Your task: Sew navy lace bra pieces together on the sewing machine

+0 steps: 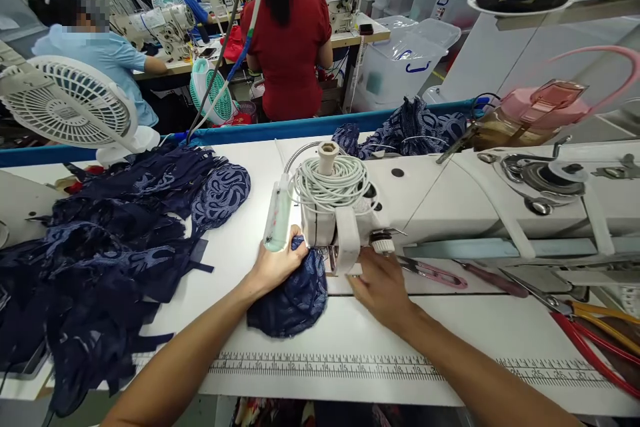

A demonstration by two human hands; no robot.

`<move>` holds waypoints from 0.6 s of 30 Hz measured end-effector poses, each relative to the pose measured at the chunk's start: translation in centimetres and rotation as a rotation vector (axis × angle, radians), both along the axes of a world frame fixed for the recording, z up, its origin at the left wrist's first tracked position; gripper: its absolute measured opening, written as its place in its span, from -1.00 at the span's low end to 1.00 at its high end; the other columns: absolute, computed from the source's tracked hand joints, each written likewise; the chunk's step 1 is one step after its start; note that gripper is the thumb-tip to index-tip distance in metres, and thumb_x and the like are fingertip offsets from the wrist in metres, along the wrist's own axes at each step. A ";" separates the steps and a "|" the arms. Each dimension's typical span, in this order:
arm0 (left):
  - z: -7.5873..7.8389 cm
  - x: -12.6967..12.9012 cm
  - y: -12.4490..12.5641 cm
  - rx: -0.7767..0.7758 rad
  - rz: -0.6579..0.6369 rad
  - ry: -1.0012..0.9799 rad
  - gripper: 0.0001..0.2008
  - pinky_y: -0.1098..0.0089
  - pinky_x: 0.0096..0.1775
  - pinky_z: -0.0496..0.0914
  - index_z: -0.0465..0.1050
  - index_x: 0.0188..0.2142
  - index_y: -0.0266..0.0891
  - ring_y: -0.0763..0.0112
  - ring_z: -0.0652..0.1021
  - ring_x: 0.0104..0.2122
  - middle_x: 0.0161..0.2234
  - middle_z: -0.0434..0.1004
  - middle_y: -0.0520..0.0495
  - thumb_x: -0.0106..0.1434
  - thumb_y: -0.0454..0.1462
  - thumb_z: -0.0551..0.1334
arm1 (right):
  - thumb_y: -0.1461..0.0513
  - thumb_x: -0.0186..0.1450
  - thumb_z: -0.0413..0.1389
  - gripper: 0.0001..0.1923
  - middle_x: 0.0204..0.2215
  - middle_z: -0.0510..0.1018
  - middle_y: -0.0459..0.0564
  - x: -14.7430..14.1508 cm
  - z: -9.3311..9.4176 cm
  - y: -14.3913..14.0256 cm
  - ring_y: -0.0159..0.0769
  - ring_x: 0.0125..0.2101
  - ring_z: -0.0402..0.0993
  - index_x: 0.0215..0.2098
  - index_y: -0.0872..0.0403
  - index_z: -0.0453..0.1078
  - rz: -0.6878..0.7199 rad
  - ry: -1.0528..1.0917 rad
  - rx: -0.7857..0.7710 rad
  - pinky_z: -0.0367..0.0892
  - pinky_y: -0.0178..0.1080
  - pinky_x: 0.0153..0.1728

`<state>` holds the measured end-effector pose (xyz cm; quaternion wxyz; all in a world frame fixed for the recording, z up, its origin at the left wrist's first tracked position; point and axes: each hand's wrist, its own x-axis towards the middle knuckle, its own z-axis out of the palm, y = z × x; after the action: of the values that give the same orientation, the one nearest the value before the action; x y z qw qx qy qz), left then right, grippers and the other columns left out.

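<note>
A dark blue lace piece point(293, 297) lies on the white table under the head of a sewing machine point(450, 200). My left hand point(275, 263) grips its upper left edge just left of the needle area. On the right, my right hand point(383, 287) rests flat on the table, fingers at the presser foot and touching the fabric's edge. A coil of white cord point(333, 183) sits on top of the machine head.
A heap of dark blue lace pieces point(100, 253) covers the table's left. A white fan point(75, 103) stands behind it. Pink thread snips point(435, 272) and red-handled scissors point(595, 340) lie at right. A printed ruler point(325, 365) runs along the front edge. Other people sew beyond.
</note>
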<state>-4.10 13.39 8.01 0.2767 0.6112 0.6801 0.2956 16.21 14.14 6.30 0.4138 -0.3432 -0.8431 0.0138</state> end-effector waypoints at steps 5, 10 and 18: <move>-0.5 -0.2 0.3 0.008 -0.017 0.028 -0.97 0.40 -0.31 0.36 0.34 -0.45 -0.20 0.36 0.44 -0.41 -0.48 0.42 0.04 0.10 -0.29 0.18 | 0.37 0.34 -0.08 -0.72 -0.59 0.45 -0.11 0.5 0.8 0.6 -0.35 -0.54 0.35 -0.50 0.06 0.30 -0.033 0.065 -0.020 0.17 -0.27 -0.46; -1.2 -0.5 0.3 0.005 -0.040 0.066 -0.95 0.38 -0.29 0.36 0.41 -0.40 -0.20 0.32 0.47 -0.38 -0.47 0.46 0.02 0.11 -0.29 0.18 | 0.41 0.32 -0.08 -0.75 -0.58 0.46 -0.12 0.3 0.9 0.4 -0.34 -0.52 0.37 -0.42 0.06 0.34 -0.015 0.103 -0.032 0.21 -0.26 -0.40; -1.4 -0.6 -0.2 -0.007 -0.095 0.101 -0.86 0.38 -0.28 0.36 0.43 -0.39 -0.19 0.31 0.50 -0.37 -0.44 0.51 0.01 0.19 -0.18 0.20 | 0.40 0.35 -0.10 -0.76 -0.56 0.44 -0.12 0.4 0.8 0.5 -0.34 -0.52 0.33 -0.38 0.06 0.33 -0.016 0.083 -0.015 0.21 -0.25 -0.38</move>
<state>-4.68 13.16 6.65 0.2579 0.6561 0.6643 0.2485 16.56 14.60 7.11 0.4458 -0.3521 -0.8224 0.0311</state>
